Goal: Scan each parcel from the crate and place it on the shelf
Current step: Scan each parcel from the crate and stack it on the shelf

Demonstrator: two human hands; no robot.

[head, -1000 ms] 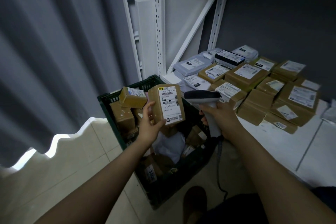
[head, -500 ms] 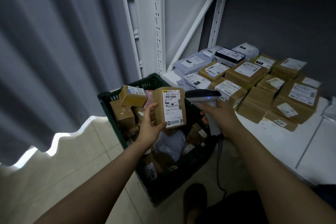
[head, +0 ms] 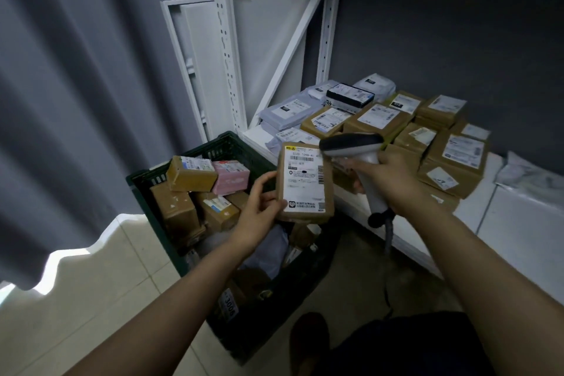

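Observation:
My left hand [head: 259,207] grips a brown parcel [head: 305,181] by its left edge, white label facing me, above the right side of the dark green crate [head: 213,146]. My right hand [head: 387,180] holds a grey handheld scanner [head: 354,143] by its handle, its head close to the parcel's top right corner. The crate sits on the floor and holds several brown parcels and a pink one [head: 230,175]. The white shelf [head: 515,223] to the right carries many labelled parcels.
A grey curtain [head: 76,85] hangs on the left over the tiled floor [head: 91,299]. White shelf uprights [head: 225,40] and leaning white panels stand behind the crate. The scanner's cable hangs down by the shelf edge. My foot [head: 308,336] is beside the crate.
My left hand has carried the parcel to the right, toward the shelf, and it now tilts flatter. The scanner's head has come closer over the parcel's corner. A pink parcel has come into sight in the crate.

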